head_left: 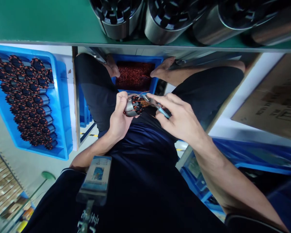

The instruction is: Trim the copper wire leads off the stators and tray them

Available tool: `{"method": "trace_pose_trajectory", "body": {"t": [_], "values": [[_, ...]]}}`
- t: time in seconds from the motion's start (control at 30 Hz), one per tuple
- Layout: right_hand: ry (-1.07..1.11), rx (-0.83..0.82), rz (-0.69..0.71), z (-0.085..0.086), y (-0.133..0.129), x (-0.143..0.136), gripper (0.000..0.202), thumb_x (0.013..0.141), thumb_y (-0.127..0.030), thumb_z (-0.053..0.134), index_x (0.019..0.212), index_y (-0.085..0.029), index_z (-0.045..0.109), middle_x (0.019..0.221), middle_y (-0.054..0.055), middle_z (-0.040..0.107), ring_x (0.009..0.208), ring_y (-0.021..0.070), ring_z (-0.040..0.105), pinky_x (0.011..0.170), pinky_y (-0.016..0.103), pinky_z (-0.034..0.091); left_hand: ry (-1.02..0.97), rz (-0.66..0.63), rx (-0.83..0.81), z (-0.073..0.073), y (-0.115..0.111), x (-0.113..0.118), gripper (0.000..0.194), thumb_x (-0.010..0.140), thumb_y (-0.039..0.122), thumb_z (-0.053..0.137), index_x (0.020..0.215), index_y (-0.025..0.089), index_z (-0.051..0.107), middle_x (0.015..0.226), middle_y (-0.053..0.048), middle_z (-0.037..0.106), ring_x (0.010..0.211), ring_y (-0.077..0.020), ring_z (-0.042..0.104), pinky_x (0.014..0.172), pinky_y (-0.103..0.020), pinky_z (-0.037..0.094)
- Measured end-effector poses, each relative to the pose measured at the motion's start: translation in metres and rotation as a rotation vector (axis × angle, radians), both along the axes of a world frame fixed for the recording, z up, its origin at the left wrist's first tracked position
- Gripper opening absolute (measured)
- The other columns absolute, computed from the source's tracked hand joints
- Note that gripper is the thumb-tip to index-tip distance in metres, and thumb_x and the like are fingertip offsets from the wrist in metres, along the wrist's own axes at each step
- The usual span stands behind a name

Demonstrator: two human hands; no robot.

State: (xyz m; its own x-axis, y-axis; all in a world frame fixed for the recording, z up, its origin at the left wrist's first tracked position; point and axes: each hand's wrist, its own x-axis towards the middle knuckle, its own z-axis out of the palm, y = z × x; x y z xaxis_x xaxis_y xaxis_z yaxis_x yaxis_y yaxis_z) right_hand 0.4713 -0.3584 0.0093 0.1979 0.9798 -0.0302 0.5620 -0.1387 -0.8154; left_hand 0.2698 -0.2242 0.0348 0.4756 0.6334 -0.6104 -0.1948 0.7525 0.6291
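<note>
Left hand [118, 118] has a wound motor core [134, 106] wrapped in its fingers. Right hand [180, 118] pinches a small blue-handled tool [160, 108], tip right at the core's copper end.

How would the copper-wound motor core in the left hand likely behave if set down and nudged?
The motor core looks like a round steel cylinder, so it would probably roll on its side. It seems heavy for its size, since the left hand wraps it fully. The exposed copper windings look thin and may snag or bend.
</note>
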Motion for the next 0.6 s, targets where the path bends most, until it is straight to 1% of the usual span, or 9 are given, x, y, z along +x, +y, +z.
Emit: {"method": "trace_pose_trajectory", "body": {"t": [0.07, 0.17, 0.23, 0.3, 0.33, 0.4, 0.5, 0.53, 0.6], "values": [[-0.084, 0.007, 0.018, 0.011, 0.000, -0.003, 0.072, 0.117, -0.024, 0.068, 0.189, -0.026, 0.077, 0.127, 0.013, 0.079, 0.117, 0.0337, 0.077, 0.113, 0.055, 0.072, -0.008, -0.008, 0.028, 0.011, 0.002, 0.000, 0.062, 0.117, 0.067, 0.100, 0.120, 0.026, 0.054, 0.121, -0.003, 0.068, 0.097, -0.0164, 0.068, 0.081, -0.026, 0.060], [-0.162, 0.036, 0.046, 0.029, 0.001, -0.009, 0.080, 0.115, -0.022, 0.071, 0.194, -0.030, 0.069, 0.134, 0.014, 0.074, 0.121, 0.0364, 0.073, 0.113, 0.060, 0.068, -0.009, -0.020, 0.071, 0.027, 0.001, 0.000, 0.060, 0.120, 0.068, 0.097, 0.122, 0.027, 0.053, 0.126, -0.004, 0.070, 0.101, -0.0170, 0.072, 0.084, -0.026, 0.061], [-0.191, 0.073, 0.038, 0.039, 0.002, -0.013, 0.086, 0.113, -0.020, 0.072, 0.197, -0.032, 0.065, 0.139, 0.015, 0.072, 0.122, 0.0370, 0.072, 0.113, 0.061, 0.067, -0.058, -0.001, 0.082, 0.037, 0.000, 0.002, 0.052, 0.124, 0.060, 0.094, 0.124, 0.027, 0.054, 0.126, -0.004, 0.071, 0.103, -0.0167, 0.073, 0.092, -0.028, 0.066], [-0.201, 0.107, 0.018, 0.047, 0.004, -0.017, 0.089, 0.112, -0.019, 0.072, 0.199, -0.034, 0.062, 0.140, 0.015, 0.071, 0.123, 0.0371, 0.071, 0.113, 0.061, 0.067, -0.117, 0.024, 0.092, 0.046, -0.003, 0.005, 0.045, 0.127, 0.053, 0.091, 0.124, 0.026, 0.056, 0.129, -0.004, 0.073, 0.110, -0.0175, 0.075, 0.103, -0.032, 0.071], [-0.197, 0.115, 0.008, 0.051, 0.004, -0.018, 0.090, 0.111, -0.019, 0.071, 0.199, -0.034, 0.061, 0.140, 0.015, 0.071, 0.123, 0.0373, 0.071, 0.114, 0.062, 0.067, -0.134, 0.037, 0.095, 0.049, -0.004, 0.006, 0.042, 0.128, 0.051, 0.090, 0.124, 0.026, 0.057, 0.131, -0.004, 0.074, 0.115, -0.0177, 0.077, 0.107, -0.033, 0.071], [-0.187, 0.128, -0.002, 0.055, 0.006, -0.020, 0.090, 0.112, -0.018, 0.071, 0.200, -0.036, 0.060, 0.140, 0.015, 0.072, 0.126, 0.0379, 0.072, 0.119, 0.064, 0.067, -0.145, 0.054, 0.099, 0.055, -0.006, 0.009, 0.038, 0.130, 0.050, 0.087, 0.122, 0.026, 0.059, 0.133, -0.004, 0.077, 0.121, -0.0166, 0.078, 0.108, -0.030, 0.070], [-0.177, 0.138, -0.018, 0.060, 0.007, -0.023, 0.091, 0.114, -0.019, 0.071, 0.202, -0.039, 0.059, 0.142, 0.015, 0.073, 0.129, 0.0386, 0.074, 0.128, 0.068, 0.066, -0.128, 0.068, 0.091, 0.060, -0.008, 0.010, 0.034, 0.131, 0.048, 0.085, 0.119, 0.025, 0.063, 0.134, -0.001, 0.079, 0.119, -0.0142, 0.078, 0.109, -0.026, 0.068], [-0.177, 0.142, -0.025, 0.061, 0.007, -0.024, 0.092, 0.114, -0.020, 0.071, 0.202, -0.040, 0.059, 0.143, 0.015, 0.074, 0.129, 0.0386, 0.074, 0.129, 0.069, 0.065, -0.107, 0.061, 0.093, 0.061, -0.008, 0.010, 0.035, 0.131, 0.050, 0.086, 0.119, 0.026, 0.062, 0.135, -0.001, 0.079, 0.118, -0.0151, 0.077, 0.109, -0.027, 0.069], [-0.180, 0.135, -0.045, 0.061, 0.007, -0.026, 0.095, 0.112, -0.019, 0.071, 0.203, -0.042, 0.058, 0.143, 0.014, 0.075, 0.128, 0.0379, 0.075, 0.132, 0.070, 0.064, -0.034, 0.037, 0.118, 0.062, -0.009, 0.009, 0.042, 0.127, 0.058, 0.088, 0.119, 0.027, 0.060, 0.137, -0.003, 0.078, 0.119, -0.0194, 0.076, 0.110, -0.032, 0.071]]}}
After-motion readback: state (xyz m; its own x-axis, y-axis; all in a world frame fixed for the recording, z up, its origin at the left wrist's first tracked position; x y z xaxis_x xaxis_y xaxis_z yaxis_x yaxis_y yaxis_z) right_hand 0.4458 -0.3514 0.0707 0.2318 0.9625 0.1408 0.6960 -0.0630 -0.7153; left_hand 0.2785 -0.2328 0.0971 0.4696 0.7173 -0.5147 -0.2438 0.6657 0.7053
